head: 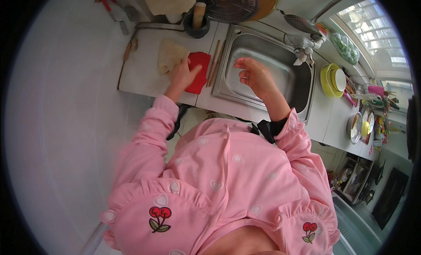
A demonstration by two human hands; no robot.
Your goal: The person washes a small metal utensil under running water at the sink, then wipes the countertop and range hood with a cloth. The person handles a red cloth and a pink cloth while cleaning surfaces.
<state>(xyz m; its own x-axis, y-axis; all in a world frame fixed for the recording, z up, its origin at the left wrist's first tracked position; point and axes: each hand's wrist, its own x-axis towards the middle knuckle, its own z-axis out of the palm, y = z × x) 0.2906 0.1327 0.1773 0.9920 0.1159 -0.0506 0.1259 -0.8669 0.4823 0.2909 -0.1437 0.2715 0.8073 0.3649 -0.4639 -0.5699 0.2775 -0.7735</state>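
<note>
My left hand [183, 76] is over the countertop, at the border between a beige cloth [171, 53] and a folded red cloth [200, 59]. Its thumb stands apart from the fingers over the red cloth. Whether the fingertips pinch either cloth is hidden. Over the near left part of a stainless steel sink [279, 69] hovers my right hand [256, 76], with loosely curled fingers and nothing in them. Two thin wooden sticks [214, 63] lie between the red cloth and the sink rim.
A dark mortar [197, 30] holding a wooden pestle [199, 15] stands behind the cloths. The faucet [307, 52] reaches over the sink's far right corner. Yellow-green bowls [327, 80] and a metal bowl [355, 128] sit along the right counter. A white wall [65, 107] borders the left.
</note>
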